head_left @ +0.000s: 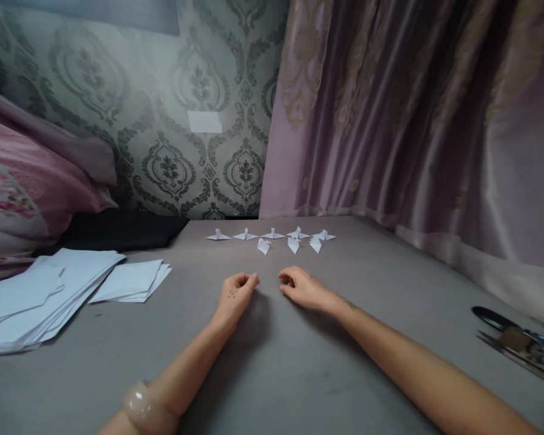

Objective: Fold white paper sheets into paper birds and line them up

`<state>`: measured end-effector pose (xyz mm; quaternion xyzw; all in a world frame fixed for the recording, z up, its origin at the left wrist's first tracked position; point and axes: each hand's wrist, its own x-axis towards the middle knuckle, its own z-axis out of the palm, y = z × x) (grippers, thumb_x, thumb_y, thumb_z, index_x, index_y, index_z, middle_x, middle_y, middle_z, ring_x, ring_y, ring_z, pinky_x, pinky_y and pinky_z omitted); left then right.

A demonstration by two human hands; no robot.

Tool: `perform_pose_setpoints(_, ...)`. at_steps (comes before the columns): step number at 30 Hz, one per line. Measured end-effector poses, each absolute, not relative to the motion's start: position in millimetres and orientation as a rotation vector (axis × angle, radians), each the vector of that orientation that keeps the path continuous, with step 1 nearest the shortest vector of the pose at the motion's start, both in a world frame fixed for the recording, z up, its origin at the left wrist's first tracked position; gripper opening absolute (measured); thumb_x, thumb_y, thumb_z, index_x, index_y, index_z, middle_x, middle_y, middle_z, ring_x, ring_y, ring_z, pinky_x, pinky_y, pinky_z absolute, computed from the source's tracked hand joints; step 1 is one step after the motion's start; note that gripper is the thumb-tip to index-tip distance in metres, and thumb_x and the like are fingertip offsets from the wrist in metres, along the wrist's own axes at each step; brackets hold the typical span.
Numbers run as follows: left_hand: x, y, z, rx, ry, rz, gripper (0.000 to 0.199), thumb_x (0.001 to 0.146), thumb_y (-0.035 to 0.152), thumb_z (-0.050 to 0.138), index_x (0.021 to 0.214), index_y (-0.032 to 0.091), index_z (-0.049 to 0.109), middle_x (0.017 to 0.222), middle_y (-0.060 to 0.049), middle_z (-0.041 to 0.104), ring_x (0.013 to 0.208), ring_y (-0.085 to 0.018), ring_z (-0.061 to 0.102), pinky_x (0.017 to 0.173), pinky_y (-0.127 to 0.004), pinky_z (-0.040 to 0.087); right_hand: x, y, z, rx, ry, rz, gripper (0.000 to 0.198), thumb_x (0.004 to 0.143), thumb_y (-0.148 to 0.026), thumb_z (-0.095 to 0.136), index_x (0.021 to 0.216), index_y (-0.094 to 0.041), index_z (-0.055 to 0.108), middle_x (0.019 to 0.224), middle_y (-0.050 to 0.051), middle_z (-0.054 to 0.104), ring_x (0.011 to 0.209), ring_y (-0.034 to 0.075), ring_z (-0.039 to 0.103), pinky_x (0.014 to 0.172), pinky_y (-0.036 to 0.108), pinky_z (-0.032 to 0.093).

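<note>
Head view: left hand [238,292] and right hand [301,287] hover low or rest over the gray table [317,368], a gap between them; contact with the surface hard to judge. Left thumb and forefinger tips together, other fingers curled under and mostly hidden; can't tell whether anything thin sits in that pinch. Right fingers curled, thumb tip a little apart from forefinger, palm out of sight. Both forearms cut off by the frame; the bracelet [139,403] on the left wrist is clipped at the bottom edge. Small dark marks on the back of the left hand, too fine to read. Folded paper birds [272,234] stand beyond the hands toward the far edge: five behind, wings spread, three narrower ones in front, fold details too small to make out. Left side: large paper sheets [79,272], cut off by the frame, with smaller papers [129,281] just beside; overlap unclear. Black cloth-like item [122,228] behind them, partly covered. Right edge: scissors [487,317] or similar among a blurred, clipped tool cluster; the brown piece [514,339] there can't be identified.
</note>
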<state>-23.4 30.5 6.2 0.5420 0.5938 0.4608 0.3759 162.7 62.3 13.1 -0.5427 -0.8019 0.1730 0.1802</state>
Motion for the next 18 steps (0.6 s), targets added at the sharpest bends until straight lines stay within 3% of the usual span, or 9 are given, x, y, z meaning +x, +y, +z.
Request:
perform_pose_setpoints(5, -26, 34, -4, 1.790, 1.602, 1.042, 0.035, 0.077, 0.043, 0.048, 0.077, 0.014, 0.067, 0.064, -0.003, 0.062, 0.065, -0.019, 0.057, 0.063, -0.028, 0.041, 196, -20, 18, -1.309, -2.363, 0.530, 0.018, 0.082, -0.023, 0.057, 0.098, -0.022, 0.064, 0.102, 0.006, 0.061, 0.095, 0.020, 0.057, 0.085, 0.031, 0.045)
perform_pose_setpoints(9, -25, 33, -13, 1.990, 1.648, 1.017, 0.021, 0.073, 0.029, 0.056, 0.083, 0.017, 0.070, 0.094, -0.010, 0.067, 0.093, -0.026, 0.056, 0.088, -0.038, 0.040, 208, -46, 10, -1.248, -2.286, 0.480, 0.022, 0.088, -0.022, 0.050, 0.104, -0.023, 0.064, 0.108, 0.006, 0.060, 0.102, 0.019, 0.054, 0.095, 0.033, 0.041)
perform_pose_setpoints(13, -21, 29, -21, 2.462, 1.699, 0.743, 0.036, 0.086, 0.033, 0.045, 0.117, 0.021, 0.061, 0.128, -0.011, 0.056, 0.119, -0.028, 0.046, 0.101, -0.042, 0.033, 208, -50, 2, -1.205, -2.254, 0.365, 0.025, 0.090, -0.019, 0.046, 0.104, -0.022, 0.066, 0.106, 0.006, 0.062, 0.099, 0.019, 0.055, 0.094, 0.034, 0.041)
perform_pose_setpoints(18, -17, 23, -23, 2.533, 1.640, 0.574, 0.043, 0.094, 0.039, 0.031, 0.130, 0.026, 0.052, 0.136, -0.006, 0.052, 0.127, -0.028, 0.042, 0.105, -0.042, 0.030, 208, -50, -2, -1.189, -2.266, 0.300, 0.025, 0.090, -0.018, 0.046, 0.102, -0.019, 0.068, 0.104, 0.008, 0.063, 0.098, 0.018, 0.055, 0.093, 0.034, 0.041)
